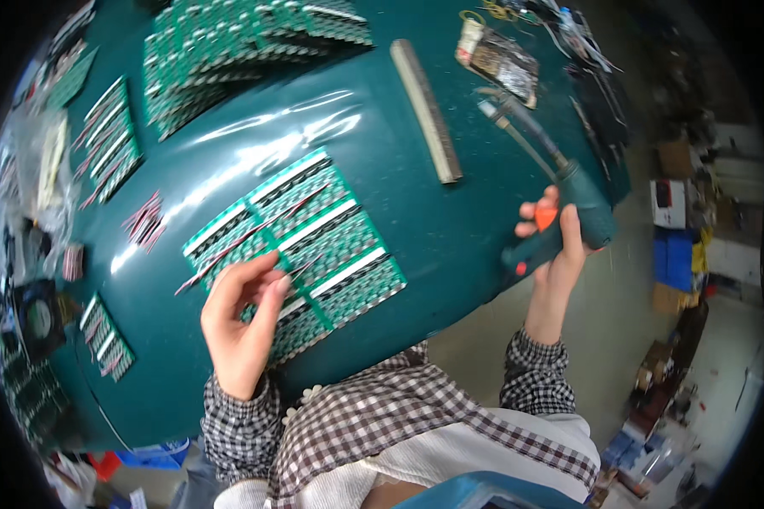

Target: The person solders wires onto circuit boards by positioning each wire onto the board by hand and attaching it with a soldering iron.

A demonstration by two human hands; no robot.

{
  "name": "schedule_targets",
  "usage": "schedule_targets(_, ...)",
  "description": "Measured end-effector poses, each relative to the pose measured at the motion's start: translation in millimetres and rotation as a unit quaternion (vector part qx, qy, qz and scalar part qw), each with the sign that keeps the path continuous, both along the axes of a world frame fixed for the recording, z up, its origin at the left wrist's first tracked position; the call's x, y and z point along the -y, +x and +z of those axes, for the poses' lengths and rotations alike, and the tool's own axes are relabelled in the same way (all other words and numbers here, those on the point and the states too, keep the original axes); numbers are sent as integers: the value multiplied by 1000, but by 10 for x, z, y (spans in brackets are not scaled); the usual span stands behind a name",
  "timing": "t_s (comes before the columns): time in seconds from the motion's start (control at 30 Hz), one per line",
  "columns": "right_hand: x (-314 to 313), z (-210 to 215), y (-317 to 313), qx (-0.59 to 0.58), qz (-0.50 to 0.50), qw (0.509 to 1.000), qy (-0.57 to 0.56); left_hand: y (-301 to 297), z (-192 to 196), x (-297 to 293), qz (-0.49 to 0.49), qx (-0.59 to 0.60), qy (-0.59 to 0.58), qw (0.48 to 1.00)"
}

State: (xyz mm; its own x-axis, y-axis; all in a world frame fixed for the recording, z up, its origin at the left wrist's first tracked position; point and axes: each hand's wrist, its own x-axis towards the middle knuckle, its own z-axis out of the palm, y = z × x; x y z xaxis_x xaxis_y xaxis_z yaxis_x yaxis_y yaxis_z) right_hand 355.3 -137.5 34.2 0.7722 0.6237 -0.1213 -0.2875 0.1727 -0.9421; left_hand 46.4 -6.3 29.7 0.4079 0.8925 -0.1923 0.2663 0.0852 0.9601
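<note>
My right hand [560,229] is wrapped round a green soldering gun [587,204] with an orange trigger, its metal tip pointing away over the right side of the table. Over the near left part of a green circuit board panel [348,233], my left hand [242,305] is curled, thumb and fingertips close together. A thin wire [307,265] shows at those fingertips and seems pinched there. Red and black wires [221,254] lie slantwise across the panel, which has several sections with white strips. The fingers hide part of its near left sections.
Large stacks of green boards [246,51] stand at the back left. A long grooved bar [426,110] lies right of centre, and a small bag [501,64] at the back right. Smaller wired boards [115,144] and a bundle of wires [147,222] lie at left.
</note>
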Motion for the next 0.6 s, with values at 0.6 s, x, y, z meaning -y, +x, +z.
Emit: schedule_targets(0.6,-13,-203,878,739,10,630,-238,78,-101,-44,1,-20,-22,1000)
